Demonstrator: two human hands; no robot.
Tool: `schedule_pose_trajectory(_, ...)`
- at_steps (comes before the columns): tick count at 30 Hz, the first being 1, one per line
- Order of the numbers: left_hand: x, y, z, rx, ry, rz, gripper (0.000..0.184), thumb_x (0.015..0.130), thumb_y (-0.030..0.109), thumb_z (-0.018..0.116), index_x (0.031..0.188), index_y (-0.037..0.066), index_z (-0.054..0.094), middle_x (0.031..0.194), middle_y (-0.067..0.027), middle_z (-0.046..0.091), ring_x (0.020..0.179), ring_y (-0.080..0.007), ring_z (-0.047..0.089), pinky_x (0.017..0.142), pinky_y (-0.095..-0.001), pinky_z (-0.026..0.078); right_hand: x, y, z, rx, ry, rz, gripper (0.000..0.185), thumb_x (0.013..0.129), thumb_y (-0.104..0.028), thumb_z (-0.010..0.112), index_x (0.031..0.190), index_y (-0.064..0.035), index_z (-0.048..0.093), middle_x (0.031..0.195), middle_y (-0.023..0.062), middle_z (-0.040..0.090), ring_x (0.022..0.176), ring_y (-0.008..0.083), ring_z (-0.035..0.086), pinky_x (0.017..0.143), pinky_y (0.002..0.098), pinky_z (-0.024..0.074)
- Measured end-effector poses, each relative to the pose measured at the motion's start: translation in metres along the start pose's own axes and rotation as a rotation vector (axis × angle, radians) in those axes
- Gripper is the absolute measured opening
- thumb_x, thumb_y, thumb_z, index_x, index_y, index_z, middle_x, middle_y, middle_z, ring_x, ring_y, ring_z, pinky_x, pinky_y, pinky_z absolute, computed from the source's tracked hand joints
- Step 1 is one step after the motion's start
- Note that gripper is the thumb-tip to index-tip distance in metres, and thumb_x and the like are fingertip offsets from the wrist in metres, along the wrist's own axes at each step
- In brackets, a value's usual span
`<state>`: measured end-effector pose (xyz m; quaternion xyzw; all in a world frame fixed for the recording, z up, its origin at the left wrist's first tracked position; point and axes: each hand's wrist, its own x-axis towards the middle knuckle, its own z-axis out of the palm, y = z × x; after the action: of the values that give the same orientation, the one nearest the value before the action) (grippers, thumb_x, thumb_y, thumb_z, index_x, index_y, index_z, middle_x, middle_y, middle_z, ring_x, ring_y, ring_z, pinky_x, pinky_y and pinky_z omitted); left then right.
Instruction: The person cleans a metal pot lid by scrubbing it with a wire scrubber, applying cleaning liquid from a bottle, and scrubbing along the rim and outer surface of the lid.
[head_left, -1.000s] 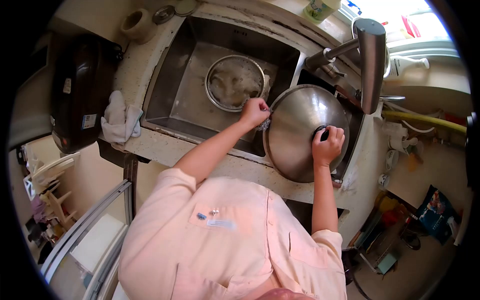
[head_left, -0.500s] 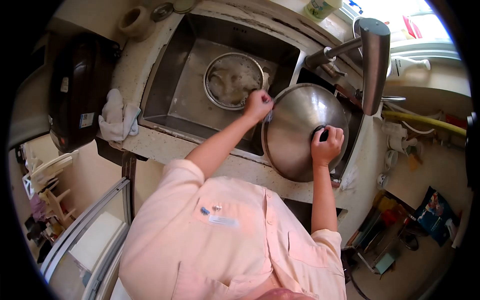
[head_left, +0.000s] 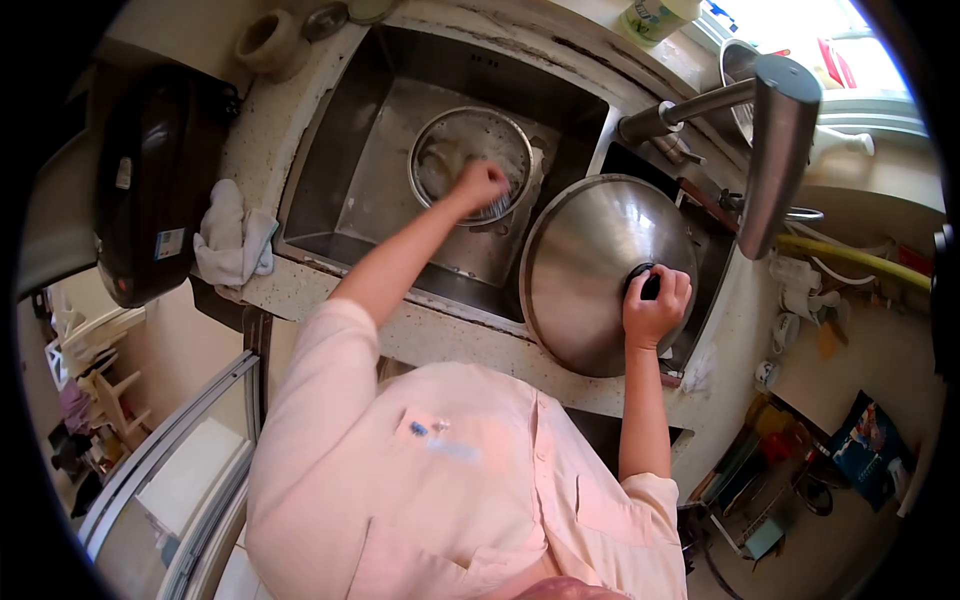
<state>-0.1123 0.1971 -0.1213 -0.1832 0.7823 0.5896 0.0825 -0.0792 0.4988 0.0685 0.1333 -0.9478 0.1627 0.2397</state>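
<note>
My right hand [head_left: 655,305] grips the black knob [head_left: 645,283] of a large domed metal lid [head_left: 575,270]. The lid leans over the right part of the sink, its dome turned up towards me. My left hand [head_left: 481,185] is closed over the near right side of a round metal basin [head_left: 416,172] of cloudy, sudsy water. A silvery, wiry scourer [head_left: 494,210] shows blurred beneath its fingers. The basin stands in the stainless steel sink [head_left: 375,185].
A large tap [head_left: 785,150] juts over the sink's right side. A white cloth [head_left: 230,235] lies on the counter at left, beside a dark appliance [head_left: 150,190]. A ceramic pot [head_left: 270,45] stands at the back left, a bottle [head_left: 655,18] at the back.
My left hand has moved left, from the lid's edge to over the basin, carrying the scourer. My right hand stays on the knob; the lid has barely shifted.
</note>
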Motion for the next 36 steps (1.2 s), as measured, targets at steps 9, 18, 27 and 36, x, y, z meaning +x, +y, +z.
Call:
schedule_pose_trajectory(9,0.053,-0.094,0.003,0.955,-0.151,0.121,0.043,0.076,0.029,0.07,0.114,0.01,0.061,0.119,-0.0139,0.059,0.105,-0.0346,0.058,0.087,-0.041,0.049,0.001,0.001,0.001,0.033,-0.016,-0.016,0.012,0.068,-0.006,0.063,0.079,-0.0075,0.058,0.081,0.008,0.053,0.077,0.0295,0.052,0.068,0.0391,0.0447)
schedule_pose_trajectory(18,-0.044,0.047,-0.036,0.187,0.246,0.001,0.042,0.085,0.036,0.064,0.117,0.01,0.059,0.114,-0.0192,0.057,0.101,-0.0358,0.058,0.084,-0.0416,0.048,0.0,-0.001,-0.002,0.037,0.014,0.006,0.011,0.069,-0.009,0.065,0.079,-0.0095,0.059,0.082,0.0064,0.054,0.077,0.0283,0.053,0.067,0.0385,0.0449)
schedule_pose_trajectory(27,-0.15,0.149,0.081,0.42,0.182,0.753,0.045,0.077,0.027,0.069,0.12,0.017,0.06,0.121,-0.0082,0.049,0.11,-0.0281,0.045,0.095,-0.0413,0.038,0.0,0.002,0.0,0.045,0.021,0.019,0.014,0.068,-0.01,0.065,0.08,-0.0095,0.06,0.083,0.0065,0.054,0.078,0.0289,0.053,0.068,0.0394,0.0459)
schedule_pose_trajectory(36,-0.023,0.127,0.095,0.151,0.113,0.681,0.035,0.082,0.032,0.061,0.107,0.008,0.062,0.116,-0.0105,0.056,0.112,-0.0333,0.046,0.101,-0.0453,0.036,-0.002,0.002,0.001,0.004,0.009,0.053,0.013,0.068,-0.011,0.064,0.08,-0.0099,0.06,0.083,0.0062,0.053,0.078,0.0286,0.053,0.069,0.0398,0.0461)
